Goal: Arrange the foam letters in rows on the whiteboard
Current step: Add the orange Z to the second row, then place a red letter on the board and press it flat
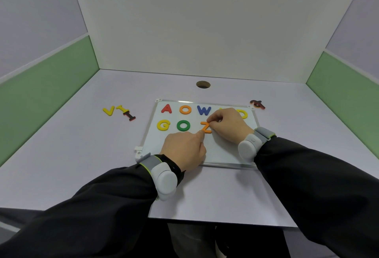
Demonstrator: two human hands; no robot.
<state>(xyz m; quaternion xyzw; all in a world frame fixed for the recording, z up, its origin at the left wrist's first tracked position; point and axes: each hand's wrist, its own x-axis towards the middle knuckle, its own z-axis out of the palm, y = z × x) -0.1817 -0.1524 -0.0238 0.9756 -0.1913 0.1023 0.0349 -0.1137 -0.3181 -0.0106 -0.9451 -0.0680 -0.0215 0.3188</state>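
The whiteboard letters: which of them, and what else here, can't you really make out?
- Head view: two yellow top-row letters on the whiteboard, mostly covered by the right hand.
- Orange Z: its right side is hidden by that hand's fingers; the left hand touches its lower end.
- Dark pile right of the board: too small and tangled to read.
- Red letter on the left: face turned away.

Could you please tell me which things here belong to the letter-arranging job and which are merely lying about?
Job: whiteboard; orange Z touched by left hand and right hand; placed letters A, green O; loose yellow V on table.
Lying about: table's cable hole; wrist devices.
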